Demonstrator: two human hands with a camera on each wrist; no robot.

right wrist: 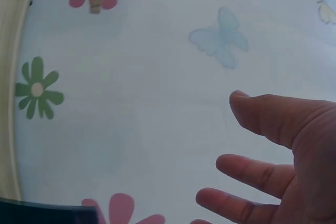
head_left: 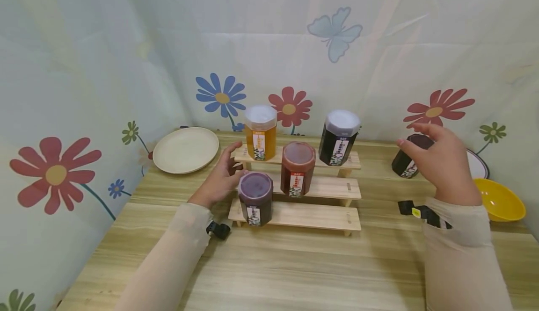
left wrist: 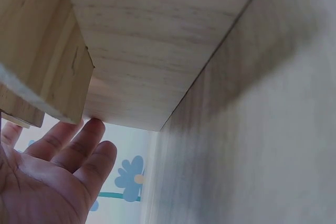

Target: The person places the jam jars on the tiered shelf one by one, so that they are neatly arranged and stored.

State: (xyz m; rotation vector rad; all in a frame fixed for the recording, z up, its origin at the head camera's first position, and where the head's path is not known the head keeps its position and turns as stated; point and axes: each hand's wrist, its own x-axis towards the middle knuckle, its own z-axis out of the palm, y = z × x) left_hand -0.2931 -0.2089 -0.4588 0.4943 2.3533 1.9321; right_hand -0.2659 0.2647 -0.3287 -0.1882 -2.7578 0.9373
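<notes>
A stepped wooden stand bears several octagonal jars with labels. On its top step are a yellow jar and a black jar, both with whitish lids. A red-brown jar stands on the middle step, a purple jar on the lowest. My left hand is at the stand's left end, its fingers spread beside the steps; whether they touch the wood I cannot tell. Over on the right, my right hand, thumb and fingers apart, is by another dark jar, partly hidden by the hand.
A cream plate lies at the back left of the wooden table. At the right are a yellow bowl and a white dish with a dark rim, partly behind my right hand. A flowered curtain hangs behind.
</notes>
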